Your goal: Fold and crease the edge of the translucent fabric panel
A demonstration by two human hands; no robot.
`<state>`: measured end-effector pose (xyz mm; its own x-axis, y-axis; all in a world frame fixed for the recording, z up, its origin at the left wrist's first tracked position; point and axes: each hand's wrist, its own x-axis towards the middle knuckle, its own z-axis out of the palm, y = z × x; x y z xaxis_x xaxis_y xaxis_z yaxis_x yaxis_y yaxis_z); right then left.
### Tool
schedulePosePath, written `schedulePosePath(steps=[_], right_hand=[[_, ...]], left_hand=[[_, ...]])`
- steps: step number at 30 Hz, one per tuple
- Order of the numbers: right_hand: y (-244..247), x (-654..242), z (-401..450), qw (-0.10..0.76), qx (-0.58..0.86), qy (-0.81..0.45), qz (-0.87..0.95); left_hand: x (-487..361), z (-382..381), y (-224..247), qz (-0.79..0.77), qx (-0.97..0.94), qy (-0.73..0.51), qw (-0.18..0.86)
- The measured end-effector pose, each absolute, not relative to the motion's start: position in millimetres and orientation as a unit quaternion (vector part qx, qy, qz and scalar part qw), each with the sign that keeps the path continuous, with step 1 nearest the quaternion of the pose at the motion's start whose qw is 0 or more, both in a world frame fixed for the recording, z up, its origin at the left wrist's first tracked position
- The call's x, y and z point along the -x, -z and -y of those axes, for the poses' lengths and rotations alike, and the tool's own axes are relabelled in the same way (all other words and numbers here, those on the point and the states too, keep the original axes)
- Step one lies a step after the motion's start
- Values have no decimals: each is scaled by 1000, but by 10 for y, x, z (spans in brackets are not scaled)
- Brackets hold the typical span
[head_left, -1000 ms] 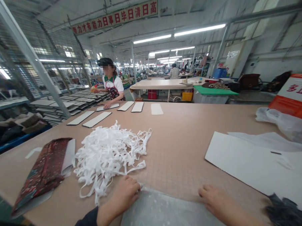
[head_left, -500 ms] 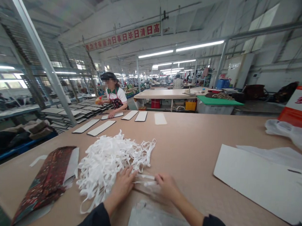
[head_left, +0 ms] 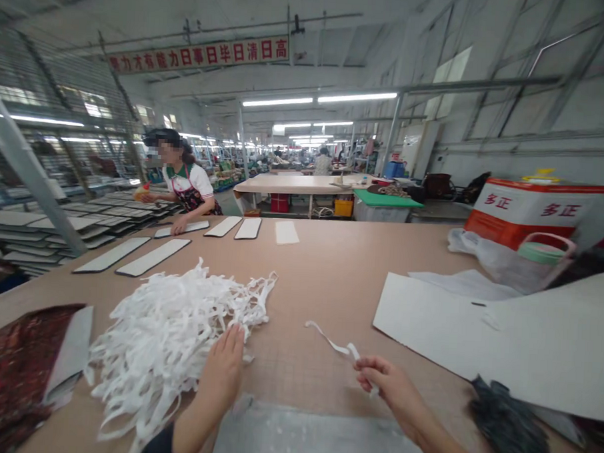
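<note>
Presently, the person's left hand (head_left: 224, 363) is found open and released, palm down with the fingers spread, and is laid at the near side of a loose heap of narrow white strips (head_left: 171, 354); contact with the heap appears to be made at the fingertips. The person's right hand (head_left: 388, 384) is found closed in a pinch, with a single curling white strip (head_left: 334, 341) grasped between thumb and fingers. That strip is held well to the right of the heap, above the near half of a tan gridded work table (head_left: 329, 301).

The heap occupies the near left part of the table. A grey translucent plastic sheet (head_left: 317, 441) is laid at the near edge, below the hands. Just beside the heap, at the near left corner, a dark red patterned fabric piece (head_left: 15, 374) is seen with a white card backing (head_left: 71, 350). A large white card sheet (head_left: 442, 326) is spread toward the right edge, and a dark bristly bundle (head_left: 508, 426) lies at the near right corner.

Long white round-cornered panels with dark borders (head_left: 248, 228) are set out toward the far edge. Beyond the far left corner, a co-worker (head_left: 191, 188) is stationed, with one hand (head_left: 179, 226) placed on a panel and a small orange-yellow object (head_left: 142, 191) held in the other.
</note>
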<state>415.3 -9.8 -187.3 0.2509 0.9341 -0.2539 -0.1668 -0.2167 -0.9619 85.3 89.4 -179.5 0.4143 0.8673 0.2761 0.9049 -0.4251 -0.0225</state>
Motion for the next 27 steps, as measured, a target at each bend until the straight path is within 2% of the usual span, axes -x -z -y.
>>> schedulePosePath(steps=[4,7,9,11,16,19,23,27], right_hand=[[1660,-3737,241,571,513,-579,276],[1528,-3588,313,569,491,-609,253],[1467,-3556,343,565,485,-625,234],[1425,-3536,362,562,480,-639,214],[1368,-3366,417,569,436,-670,193],[1371,-3247,463,569,420,-681,188],[1409,-3259,509,525,432,-691,245],[1376,-3372,552,427,482,-590,487]], left_hand=[[-1402,-460,1648,416,881,210,-79],[-1674,-192,1544,392,865,210,-235],[-1751,-86,1477,388,853,203,-283],[-1768,-17,1408,363,866,212,-270],[-1810,128,1271,260,923,236,-160],[-1904,183,1284,262,916,241,-184],[-1993,146,1330,386,799,286,-362],[-1986,63,1303,416,640,279,-582]])
